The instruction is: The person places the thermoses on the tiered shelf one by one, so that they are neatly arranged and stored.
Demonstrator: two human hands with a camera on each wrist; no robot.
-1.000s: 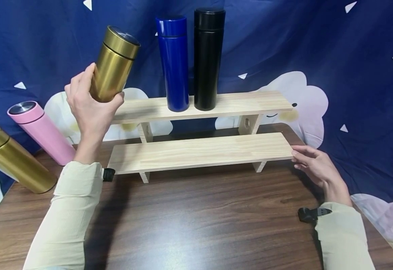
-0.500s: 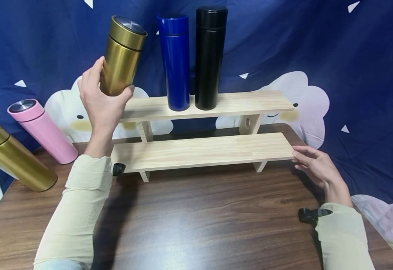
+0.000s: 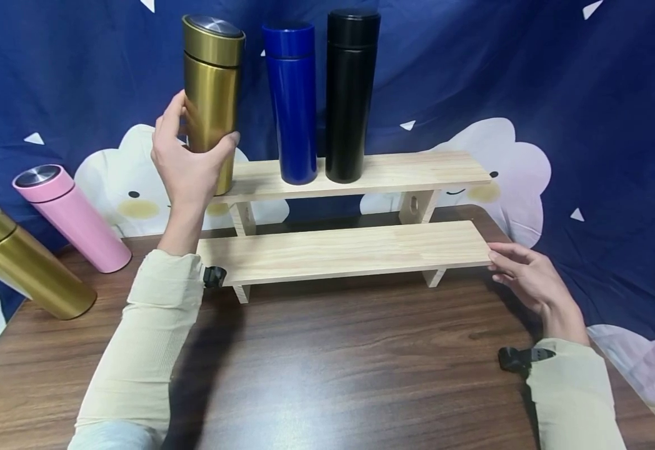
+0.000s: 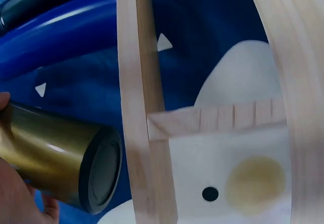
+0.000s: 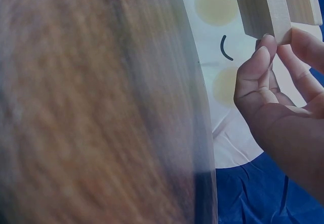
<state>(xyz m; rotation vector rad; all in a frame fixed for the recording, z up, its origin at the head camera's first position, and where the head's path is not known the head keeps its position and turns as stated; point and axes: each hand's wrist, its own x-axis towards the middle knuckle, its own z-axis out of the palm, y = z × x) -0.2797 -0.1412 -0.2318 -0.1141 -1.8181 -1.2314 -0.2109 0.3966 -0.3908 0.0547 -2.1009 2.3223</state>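
Observation:
My left hand grips a gold thermos bottle round its middle, fingers on the far left side and thumb on the right. The bottle stands almost upright at the left end of the upper board of a two-tier wooden shelf. In the left wrist view a small gap shows between the bottle's base and the board. A blue thermos and a black thermos stand on the same board. With thumb and fingers, my right hand pinches the right end of the lower board.
On the brown wooden table, at the left, a pink thermos and a second gold thermos stand close together. Behind the shelf hangs a dark blue cloth printed with clouds and white triangles.
My left hand has moved right with the gold thermos, which has gone from tilted to nearly upright, its base lowered beside the upper board. The right hand stays at the shelf's end.

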